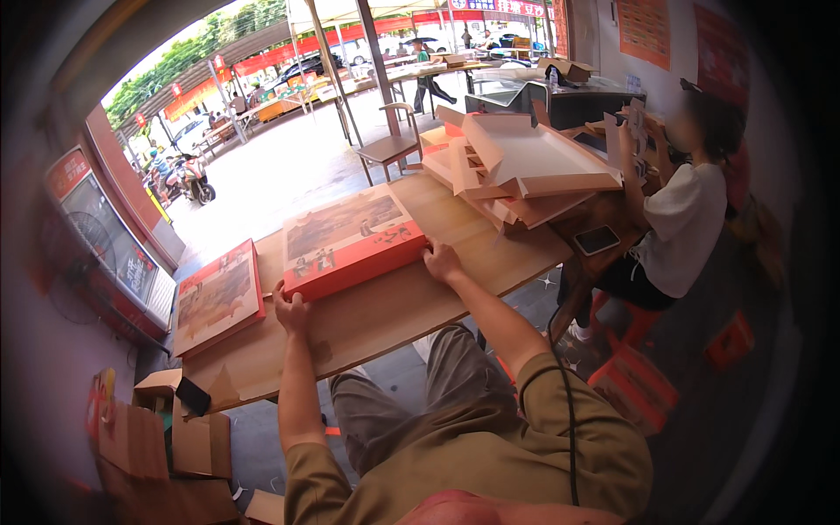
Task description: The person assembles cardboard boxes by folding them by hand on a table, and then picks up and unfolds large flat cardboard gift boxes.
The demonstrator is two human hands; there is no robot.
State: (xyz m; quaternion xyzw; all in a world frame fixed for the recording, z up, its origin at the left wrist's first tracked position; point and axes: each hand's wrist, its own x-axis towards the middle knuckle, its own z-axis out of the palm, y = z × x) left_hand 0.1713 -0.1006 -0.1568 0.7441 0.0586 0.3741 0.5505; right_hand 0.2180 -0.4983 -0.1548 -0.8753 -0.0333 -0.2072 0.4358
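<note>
A flat red gift box (354, 248) with a printed landscape on its lid lies closed on the wooden table in front of me. My left hand (290, 310) grips its near left corner, with the thumb and fingers bent around the edge. At the near right corner, my right hand (442, 262) holds the box with curled fingers. The undersides of both hands are hidden. A second gift box (220, 296) of the same pattern lies to the left, a short gap away from the first.
Open cardboard boxes (542, 157) are piled on the table's (499, 262) far right. A person (682, 219) sits there handling a cardboard piece, near a phone (598, 240). A dark phone-like object (192, 396) rests at the near left corner. A wooden chair (391, 147) stands beyond; cartons (201, 444) sit below left.
</note>
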